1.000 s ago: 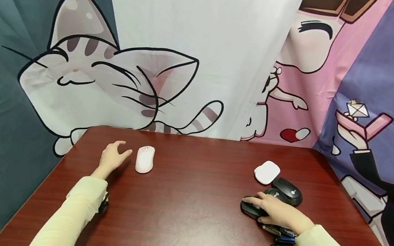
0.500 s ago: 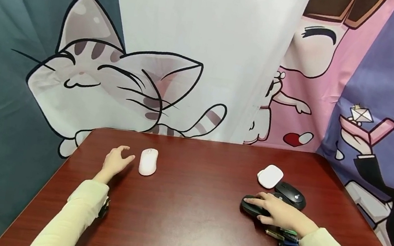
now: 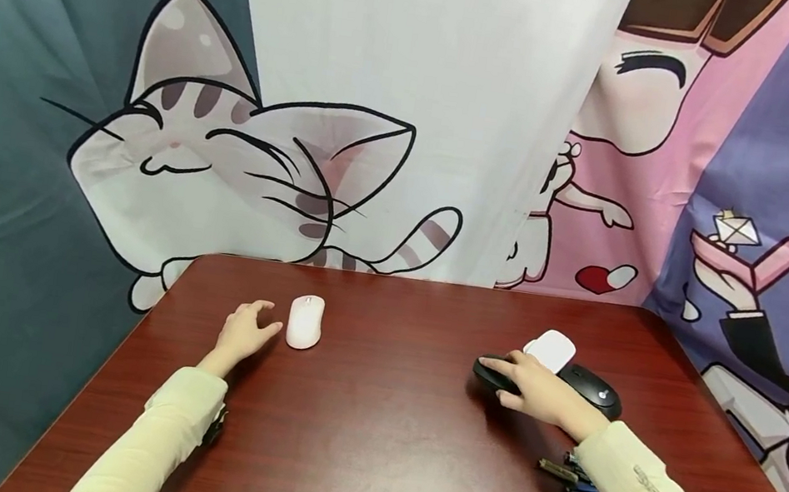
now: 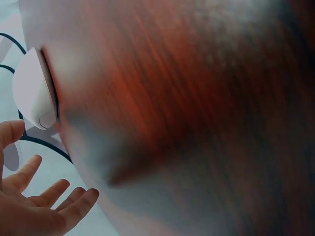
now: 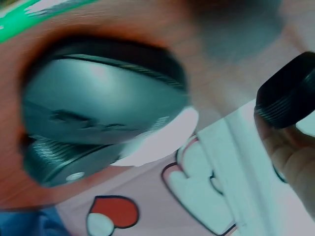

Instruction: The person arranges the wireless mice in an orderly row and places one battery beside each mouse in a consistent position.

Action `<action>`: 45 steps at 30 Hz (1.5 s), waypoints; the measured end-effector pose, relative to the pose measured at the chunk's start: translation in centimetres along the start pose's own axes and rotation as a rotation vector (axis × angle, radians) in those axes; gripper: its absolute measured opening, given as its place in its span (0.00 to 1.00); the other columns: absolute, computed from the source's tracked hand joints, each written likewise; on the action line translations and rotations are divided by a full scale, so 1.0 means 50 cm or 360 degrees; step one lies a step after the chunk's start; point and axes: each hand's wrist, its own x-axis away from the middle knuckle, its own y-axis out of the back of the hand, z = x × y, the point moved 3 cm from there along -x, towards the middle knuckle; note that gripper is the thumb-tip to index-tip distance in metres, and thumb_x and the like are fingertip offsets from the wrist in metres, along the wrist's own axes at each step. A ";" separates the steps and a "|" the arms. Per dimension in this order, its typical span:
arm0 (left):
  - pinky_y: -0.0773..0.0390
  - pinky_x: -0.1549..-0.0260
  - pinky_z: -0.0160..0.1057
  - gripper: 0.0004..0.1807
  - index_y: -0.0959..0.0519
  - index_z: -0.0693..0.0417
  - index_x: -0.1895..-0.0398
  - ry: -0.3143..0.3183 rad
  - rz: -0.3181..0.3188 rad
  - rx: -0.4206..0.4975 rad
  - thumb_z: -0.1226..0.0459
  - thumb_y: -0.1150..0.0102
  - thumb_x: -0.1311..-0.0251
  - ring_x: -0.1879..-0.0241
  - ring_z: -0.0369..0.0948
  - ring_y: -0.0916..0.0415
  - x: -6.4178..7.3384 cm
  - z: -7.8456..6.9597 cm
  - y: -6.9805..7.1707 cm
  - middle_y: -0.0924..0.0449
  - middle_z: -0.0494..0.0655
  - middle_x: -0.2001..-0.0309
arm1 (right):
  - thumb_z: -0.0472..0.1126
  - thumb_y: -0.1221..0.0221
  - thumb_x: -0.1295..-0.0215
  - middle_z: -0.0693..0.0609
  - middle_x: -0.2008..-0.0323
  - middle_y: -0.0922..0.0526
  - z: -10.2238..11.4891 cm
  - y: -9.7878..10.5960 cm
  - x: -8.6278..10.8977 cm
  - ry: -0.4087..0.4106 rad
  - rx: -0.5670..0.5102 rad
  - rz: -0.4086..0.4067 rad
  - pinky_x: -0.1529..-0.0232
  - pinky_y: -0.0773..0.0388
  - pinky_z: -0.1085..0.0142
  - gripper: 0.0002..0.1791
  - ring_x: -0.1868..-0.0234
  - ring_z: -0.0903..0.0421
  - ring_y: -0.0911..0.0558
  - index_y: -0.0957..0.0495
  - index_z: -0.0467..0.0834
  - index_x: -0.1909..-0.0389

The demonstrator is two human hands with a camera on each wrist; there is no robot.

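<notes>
My right hand (image 3: 542,393) grips a black computer mouse (image 3: 493,373), raised over the table with a shadow below. In the right wrist view this mouse (image 5: 288,91) sits at the fingertips. Close by lie a black mouse (image 3: 592,389) and a white mouse (image 3: 552,351). The right wrist view shows another black mouse (image 5: 103,98), which my hand hides from the head camera. At the left, my left hand (image 3: 244,336) holds nothing, its fingers spread in the left wrist view. Just right of it lies a second white mouse (image 3: 305,323).
Several pens or markers (image 3: 580,486) lie bundled beneath my right sleeve. A green marker (image 5: 29,17) shows at the corner of the right wrist view. The reddish-brown table (image 3: 371,411) ends at a printed curtain (image 3: 419,73).
My right hand has lifted the black mouse from beside the pens and carried it away toward the table's back. The left hand stays beside the white mouse. The head view has shifted slightly.
</notes>
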 end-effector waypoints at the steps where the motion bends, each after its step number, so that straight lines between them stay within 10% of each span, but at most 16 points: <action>1: 0.33 0.49 0.63 0.27 0.31 0.62 0.40 -0.0004 0.0000 -0.0001 0.57 0.44 0.40 0.43 0.68 0.35 0.001 0.000 -0.001 0.31 0.69 0.42 | 0.38 0.39 0.48 0.43 0.63 0.24 0.004 0.001 -0.008 -0.0047 -0.0007 -0.0024 0.64 0.28 0.57 0.26 0.65 0.51 0.26 0.24 0.42 0.44; 11: 0.33 0.49 0.63 0.27 0.31 0.62 0.40 -0.0025 0.0002 -0.0016 0.58 0.45 0.40 0.44 0.68 0.35 0.004 -0.004 0.006 0.31 0.69 0.42 | 0.42 0.41 0.50 0.40 0.66 0.26 0.057 -0.004 -0.083 -0.0361 -0.0123 -0.0237 0.68 0.31 0.59 0.26 0.67 0.48 0.29 0.22 0.42 0.46; 45: 0.36 0.46 0.62 0.30 0.34 0.60 0.37 0.0007 -0.0013 -0.0014 0.56 0.44 0.40 0.42 0.68 0.39 0.004 0.002 0.007 0.34 0.70 0.40 | 0.49 0.44 0.41 0.31 0.51 0.30 0.157 -0.066 -0.350 -0.1106 -0.0445 -0.0194 0.57 0.28 0.53 0.27 0.54 0.38 0.31 0.29 0.46 0.39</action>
